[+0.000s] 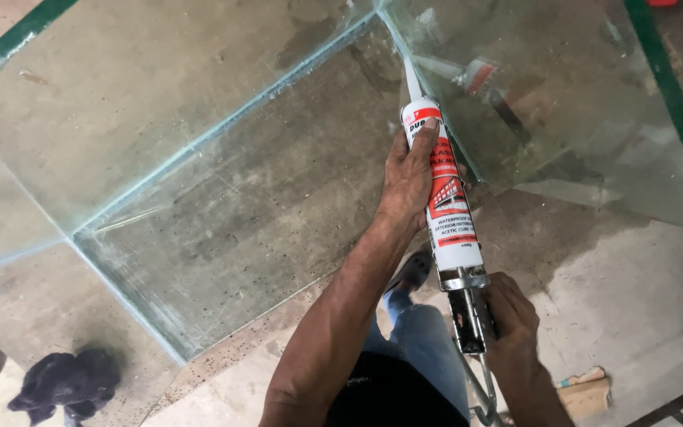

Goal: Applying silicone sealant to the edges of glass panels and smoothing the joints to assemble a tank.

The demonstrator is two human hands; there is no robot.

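— Where is the sealant cartridge [446, 198]?

— In the middle of the view, a white and red tube seated in a metal caulking gun [472, 316]. Its pale nozzle [411, 75] points up and away into the inside corner of a glass tank [223, 158], right where two panes meet the bottom pane.

— And the hands?

— The left hand [409, 178] is wrapped round the upper part of the tube, fingers curled behind it and the thumb laid flat along its front. The right hand [511, 324] is closed round the gun's grip at the rear end (whether it is squeezing the trigger I cannot tell).

— What about the tank itself?

— Clear panes with green edges, open toward the camera, standing on a stained concrete floor [618, 277]. The right-hand pane mirrors the tube faintly.

— Anything else around?

— Below the arms, a leg in blue jeans [420, 336]. A dark purple rag [69, 383] lies on the floor at lower left, well apart from the hands, and a small brown scrap [586, 391] lies near the right wrist.
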